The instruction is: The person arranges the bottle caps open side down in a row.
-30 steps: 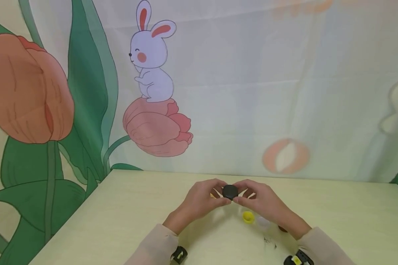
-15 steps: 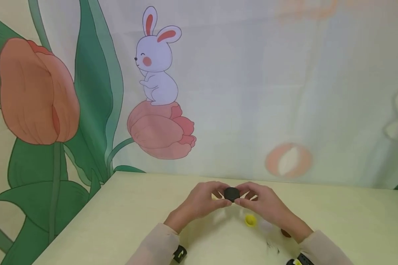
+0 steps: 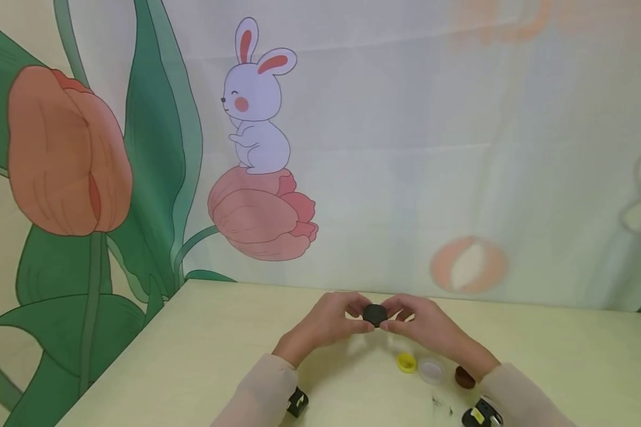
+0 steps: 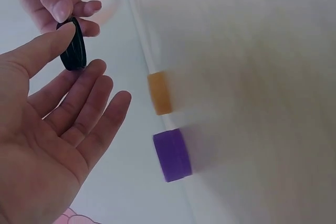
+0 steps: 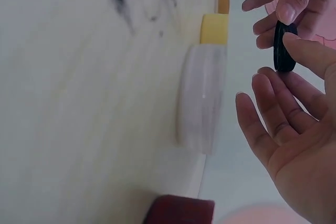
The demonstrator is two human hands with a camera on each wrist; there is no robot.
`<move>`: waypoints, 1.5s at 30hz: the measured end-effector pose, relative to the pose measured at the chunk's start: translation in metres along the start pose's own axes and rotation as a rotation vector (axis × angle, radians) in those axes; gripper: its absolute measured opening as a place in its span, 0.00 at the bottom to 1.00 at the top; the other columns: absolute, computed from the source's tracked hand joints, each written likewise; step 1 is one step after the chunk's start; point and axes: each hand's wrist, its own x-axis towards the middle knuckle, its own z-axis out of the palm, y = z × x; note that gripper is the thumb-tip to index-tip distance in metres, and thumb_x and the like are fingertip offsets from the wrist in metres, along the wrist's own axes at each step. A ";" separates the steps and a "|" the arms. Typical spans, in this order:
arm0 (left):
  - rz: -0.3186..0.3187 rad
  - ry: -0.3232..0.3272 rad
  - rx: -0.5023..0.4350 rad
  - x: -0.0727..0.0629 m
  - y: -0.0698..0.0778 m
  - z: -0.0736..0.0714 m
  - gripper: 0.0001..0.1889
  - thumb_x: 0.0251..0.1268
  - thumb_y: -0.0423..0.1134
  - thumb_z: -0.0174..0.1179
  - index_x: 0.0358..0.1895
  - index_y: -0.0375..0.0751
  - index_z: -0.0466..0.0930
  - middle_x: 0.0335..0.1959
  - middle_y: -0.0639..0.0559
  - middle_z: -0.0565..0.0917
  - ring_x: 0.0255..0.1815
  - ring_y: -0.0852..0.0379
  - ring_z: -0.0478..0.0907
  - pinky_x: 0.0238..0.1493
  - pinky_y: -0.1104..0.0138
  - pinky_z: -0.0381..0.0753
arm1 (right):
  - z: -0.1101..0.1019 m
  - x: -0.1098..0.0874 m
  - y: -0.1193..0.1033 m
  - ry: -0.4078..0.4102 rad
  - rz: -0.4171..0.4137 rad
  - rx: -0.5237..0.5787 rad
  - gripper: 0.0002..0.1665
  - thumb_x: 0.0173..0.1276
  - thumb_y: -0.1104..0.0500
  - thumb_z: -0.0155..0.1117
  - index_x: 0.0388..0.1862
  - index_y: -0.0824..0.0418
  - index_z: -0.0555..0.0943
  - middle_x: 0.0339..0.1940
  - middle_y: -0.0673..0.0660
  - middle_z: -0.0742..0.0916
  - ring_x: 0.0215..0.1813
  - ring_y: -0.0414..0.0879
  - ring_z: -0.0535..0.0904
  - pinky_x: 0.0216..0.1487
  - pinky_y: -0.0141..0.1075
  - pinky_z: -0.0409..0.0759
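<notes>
Between both hands, up off the table, is a small round black cap or lid [image 3: 375, 315]. My left hand [image 3: 333, 320] pinches its left side with thumb and fingertips. From the opposite side my right hand [image 3: 424, 323] pinches it in the same way. In the left wrist view the black cap [image 4: 73, 45] appears edge-on as a thin disc, and the left hand's other fingers spread beneath it. The right wrist view also has the black cap [image 5: 284, 46] edge-on, with thumbs and fingertips on its rim.
Below the right forearm lie a yellow cap [image 3: 406, 362], a translucent whitish lid [image 3: 431, 370] and a brown-red lid [image 3: 465, 377]. Orange [image 4: 160, 93] and purple [image 4: 172, 155] round pieces stand on the table [image 3: 219, 332]. Dark marks [image 3: 441, 406] spot its surface. A printed curtain [image 3: 379, 148] hangs behind.
The head view has shifted slightly, so the scene sits a little lower and further right. Both hands keep their pinch on the black cap. More of the brown-red lid shows beside the right forearm.
</notes>
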 end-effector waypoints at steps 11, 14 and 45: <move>-0.016 -0.034 0.034 0.005 -0.010 0.000 0.16 0.65 0.36 0.76 0.55 0.40 0.90 0.44 0.54 0.91 0.50 0.53 0.86 0.56 0.61 0.81 | 0.002 0.012 0.005 -0.052 0.005 -0.044 0.14 0.72 0.54 0.76 0.51 0.58 0.88 0.44 0.47 0.89 0.44 0.47 0.84 0.45 0.41 0.80; -0.034 -0.055 0.028 0.006 -0.011 0.000 0.15 0.66 0.36 0.75 0.55 0.41 0.90 0.45 0.53 0.91 0.50 0.54 0.86 0.58 0.58 0.81 | 0.003 0.014 0.005 -0.060 0.000 -0.051 0.13 0.71 0.55 0.77 0.50 0.59 0.88 0.43 0.48 0.89 0.43 0.46 0.83 0.44 0.40 0.80; -0.117 -0.160 0.046 0.010 -0.018 0.005 0.15 0.56 0.35 0.82 0.47 0.42 0.92 0.36 0.57 0.90 0.38 0.62 0.79 0.51 0.63 0.77 | 0.014 0.016 0.013 -0.166 0.080 -0.042 0.14 0.68 0.58 0.78 0.48 0.61 0.86 0.37 0.48 0.88 0.41 0.45 0.83 0.49 0.44 0.81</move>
